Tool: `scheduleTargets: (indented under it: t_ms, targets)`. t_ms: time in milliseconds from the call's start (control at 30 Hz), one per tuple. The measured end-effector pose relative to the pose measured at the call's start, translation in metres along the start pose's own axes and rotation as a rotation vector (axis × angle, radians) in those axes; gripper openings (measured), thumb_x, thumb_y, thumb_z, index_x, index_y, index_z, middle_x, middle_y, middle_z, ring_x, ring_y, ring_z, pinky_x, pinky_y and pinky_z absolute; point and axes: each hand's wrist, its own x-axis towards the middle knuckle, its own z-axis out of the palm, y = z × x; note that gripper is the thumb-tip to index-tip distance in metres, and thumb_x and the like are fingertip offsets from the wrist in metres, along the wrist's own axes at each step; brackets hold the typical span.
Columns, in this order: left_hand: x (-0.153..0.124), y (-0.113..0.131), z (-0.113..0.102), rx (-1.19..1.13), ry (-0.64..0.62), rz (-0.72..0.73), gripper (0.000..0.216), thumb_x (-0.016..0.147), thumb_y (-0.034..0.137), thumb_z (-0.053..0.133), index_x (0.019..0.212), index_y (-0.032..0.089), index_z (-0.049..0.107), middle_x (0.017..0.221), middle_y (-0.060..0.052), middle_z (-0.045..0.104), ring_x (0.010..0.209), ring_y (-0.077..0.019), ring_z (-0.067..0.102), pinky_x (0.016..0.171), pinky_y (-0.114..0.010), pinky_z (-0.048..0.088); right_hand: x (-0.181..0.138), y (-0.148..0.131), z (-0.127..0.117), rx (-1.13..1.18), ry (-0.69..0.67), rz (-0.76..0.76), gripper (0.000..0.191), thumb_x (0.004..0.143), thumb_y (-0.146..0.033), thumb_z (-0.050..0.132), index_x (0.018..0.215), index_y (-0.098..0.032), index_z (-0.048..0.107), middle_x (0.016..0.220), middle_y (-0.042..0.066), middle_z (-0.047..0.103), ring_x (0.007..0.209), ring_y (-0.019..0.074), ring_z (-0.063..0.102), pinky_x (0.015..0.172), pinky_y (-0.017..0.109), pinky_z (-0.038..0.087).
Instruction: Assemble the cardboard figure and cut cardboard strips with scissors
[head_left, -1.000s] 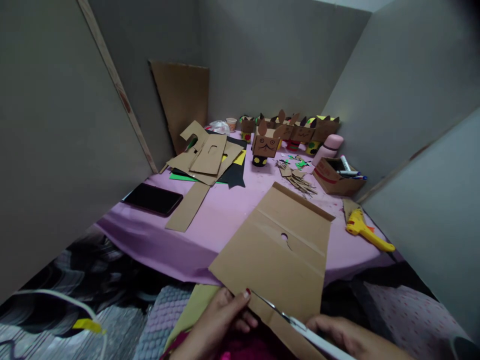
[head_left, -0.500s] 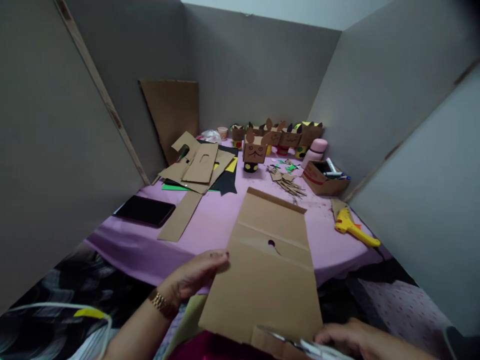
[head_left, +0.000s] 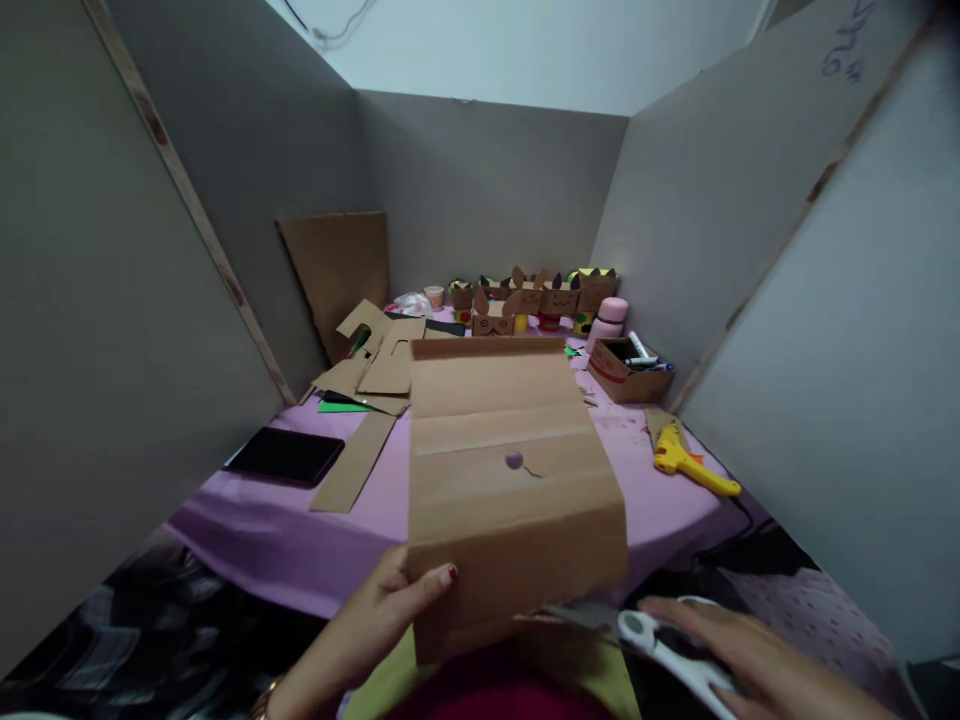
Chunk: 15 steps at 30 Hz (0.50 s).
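Observation:
A large folded piece of cardboard (head_left: 495, 510), with a round hole and a short slit beside it, is held up at the table's near edge. My left hand (head_left: 390, 605) grips its lower left edge, thumb on the front face. White-handled scissors (head_left: 660, 645) are in my right hand (head_left: 750, 650), fingers around the handles. Their blades point left and lie at the cardboard's lower edge; whether the blades are parted is blurred. A strip of cardboard (head_left: 356, 465) lies on the table left of the sheet.
On the pink cloth (head_left: 285, 545) lie a tablet (head_left: 286, 456), stacked cardboard cutouts (head_left: 390, 365) and a yellow glue gun (head_left: 694, 460). Cardboard animal figures (head_left: 559, 300), a pink bottle (head_left: 609, 322) and a box of markers (head_left: 630, 370) stand farther back. Grey partitions enclose the sides.
The cardboard has turned and bent, its lower part now folding toward me. My left hand has closed on its lower left edge. The scissors have come off the small cut flap. The view tilts up.

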Motion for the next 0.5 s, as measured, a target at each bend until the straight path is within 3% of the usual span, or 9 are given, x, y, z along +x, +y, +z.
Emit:
scheduleTargets:
  t_ms: [133,267,400,500]
  targets:
    - [-0.004,-0.006,0.004,-0.197,0.224,0.051,0.044,0.073,0.029,0.064,0.115,0.019,0.057,0.104,-0.007,0.069,0.097,-0.0221,0.061,0.082,-0.031,0.048,-0.002,0.021,-0.001,0.088,0.163,0.073,0.049,0.072,-0.026,0.052,0.120,-0.015,0.055,0.125,0.015,0.057,0.113,0.0314,0.053,0.096,0.045,0.041]
    - [0.005,-0.010,0.019,-0.457,0.422,0.067,0.051,0.071,0.023,0.066,0.119,0.022,0.051,0.105,-0.005,0.069,0.099,-0.0204,0.061,0.082,-0.030,0.050,0.003,0.020,0.010,0.371,0.309,0.171,0.050,0.072,-0.033,0.057,0.119,-0.017,0.050,0.112,0.014,0.064,0.101,0.0263,0.060,0.089,0.036,0.047]
    - [0.017,-0.010,0.041,-0.525,0.441,0.072,0.052,0.068,0.017,0.068,0.117,0.020,0.052,0.104,-0.005,0.068,0.097,-0.0184,0.062,0.077,-0.025,0.051,0.009,0.011,0.047,0.742,0.285,0.180,0.050,0.070,-0.038,0.063,0.115,-0.022,0.048,0.082,0.004,0.066,0.076,0.0203,0.064,0.071,0.031,0.050]
    - [0.026,-0.008,0.056,-0.552,0.413,0.067,0.050,0.069,0.012,0.067,0.115,0.022,0.051,0.106,-0.003,0.067,0.097,-0.0149,0.061,0.079,-0.021,0.050,0.014,0.002,0.083,0.983,0.208,0.132,0.057,0.067,-0.043,0.069,0.116,-0.025,0.047,0.084,0.003,0.066,0.077,0.0194,0.062,0.069,0.031,0.047]
